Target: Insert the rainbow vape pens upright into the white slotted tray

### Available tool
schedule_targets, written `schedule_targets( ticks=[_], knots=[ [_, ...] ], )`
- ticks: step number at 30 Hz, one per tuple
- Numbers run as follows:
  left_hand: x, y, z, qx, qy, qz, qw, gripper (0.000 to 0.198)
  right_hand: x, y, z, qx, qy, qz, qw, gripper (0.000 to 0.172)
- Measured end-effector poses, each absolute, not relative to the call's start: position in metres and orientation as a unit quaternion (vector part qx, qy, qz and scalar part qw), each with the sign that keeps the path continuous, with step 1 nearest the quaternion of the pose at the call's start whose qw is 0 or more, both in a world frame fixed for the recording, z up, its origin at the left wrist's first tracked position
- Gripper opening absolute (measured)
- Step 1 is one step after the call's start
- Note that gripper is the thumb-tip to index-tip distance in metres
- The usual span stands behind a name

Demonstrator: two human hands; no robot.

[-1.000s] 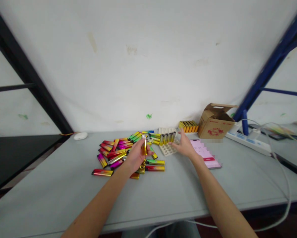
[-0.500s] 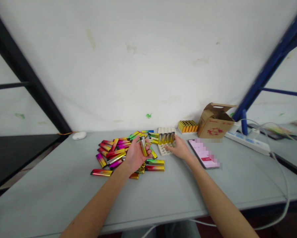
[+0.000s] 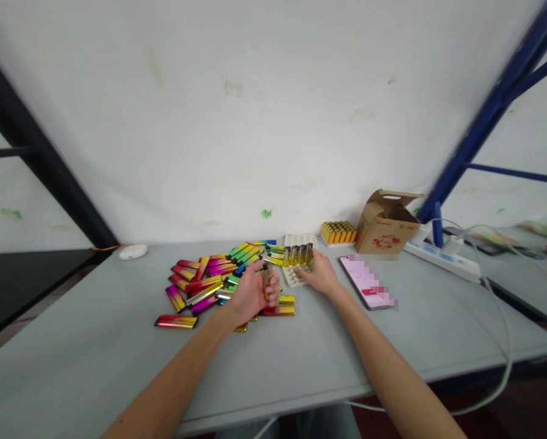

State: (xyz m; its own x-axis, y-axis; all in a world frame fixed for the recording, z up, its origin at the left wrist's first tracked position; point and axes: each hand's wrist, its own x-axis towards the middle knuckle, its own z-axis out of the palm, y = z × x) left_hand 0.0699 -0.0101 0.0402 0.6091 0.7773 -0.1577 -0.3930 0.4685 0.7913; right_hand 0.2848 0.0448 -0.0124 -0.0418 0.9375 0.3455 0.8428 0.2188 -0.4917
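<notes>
My left hand is closed around a gold lighter, held upright above a pile of colourful lighters on the grey table. My right hand rests with fingers stretched on a white slotted tray. A few gold lighters stand upright in that tray's far row. The left hand is a short way left of the tray.
A phone with a pink screen lies right of the tray. Behind are a tray of orange lighters, an open cardboard box, a power strip with cables, and a white oval object at the back left.
My left hand lowered the gold lighter a little and closed more tightly round it. My right hand drew in from beside the tray to rest on it. The view shifted slightly.
</notes>
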Motion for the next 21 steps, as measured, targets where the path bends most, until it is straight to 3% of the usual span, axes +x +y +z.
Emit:
schedule_targets(
  ticks=[8,21],
  knots=[
    [0.075,-0.011,0.034,0.394,0.283,0.338,0.806,0.036,0.285,0.044,-0.013,-0.618,-0.719,0.074,0.309,0.061],
    [0.083,-0.014,0.038,0.353,0.320,0.403,0.781,0.029,0.285,0.045,-0.014,-0.620,-0.718,0.079,0.306,0.062]
  ],
)
